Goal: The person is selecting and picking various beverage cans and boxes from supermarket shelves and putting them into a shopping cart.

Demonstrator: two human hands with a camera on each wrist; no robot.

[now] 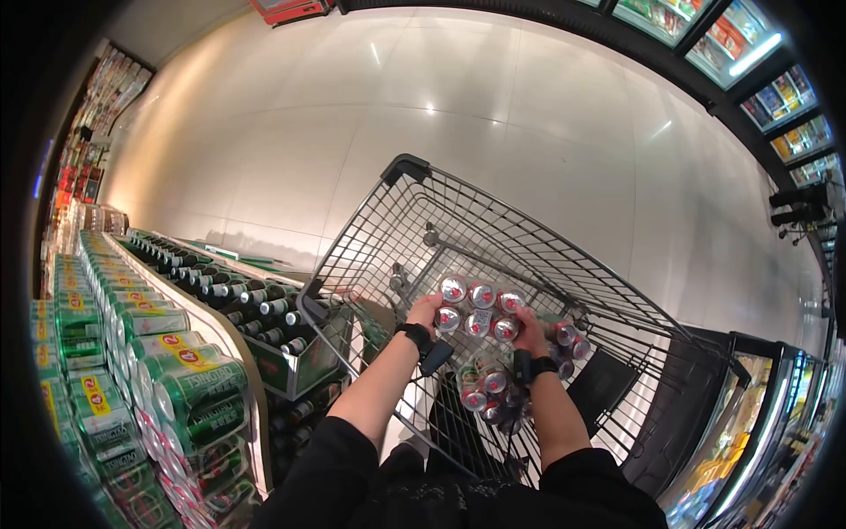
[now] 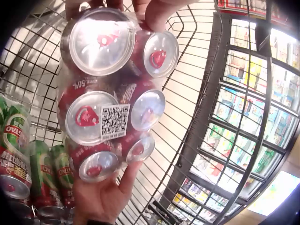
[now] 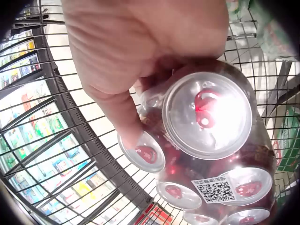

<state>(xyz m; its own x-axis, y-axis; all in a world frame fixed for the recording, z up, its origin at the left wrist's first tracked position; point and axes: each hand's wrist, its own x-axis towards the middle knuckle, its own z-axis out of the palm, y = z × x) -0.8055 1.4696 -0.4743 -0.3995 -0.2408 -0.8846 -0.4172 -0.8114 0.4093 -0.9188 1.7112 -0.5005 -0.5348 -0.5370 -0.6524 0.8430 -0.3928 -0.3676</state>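
Over the shopping cart (image 1: 529,229), a shrink-wrapped six-pack of red cans (image 1: 478,324) is held between both hands, silver can tops facing up. My left hand (image 1: 425,315) grips its left end, and my right hand (image 1: 531,335) grips the right end. In the left wrist view a white QR sticker (image 2: 115,121) sits on the wrap among red pull tabs. The right thumb (image 3: 123,117) presses on the edge of one can top in the right wrist view. Packs of green-and-red cans (image 1: 483,381) lie in the cart closer to my body.
Green beer cans (image 1: 198,388) are stacked at left, beside crates of dark bottles (image 1: 256,300). Lit refrigerated cases (image 1: 731,40) line the far right. Pale tiled floor (image 1: 529,115) stretches beyond the cart. A black panel (image 1: 604,383) sits at the cart's right side.
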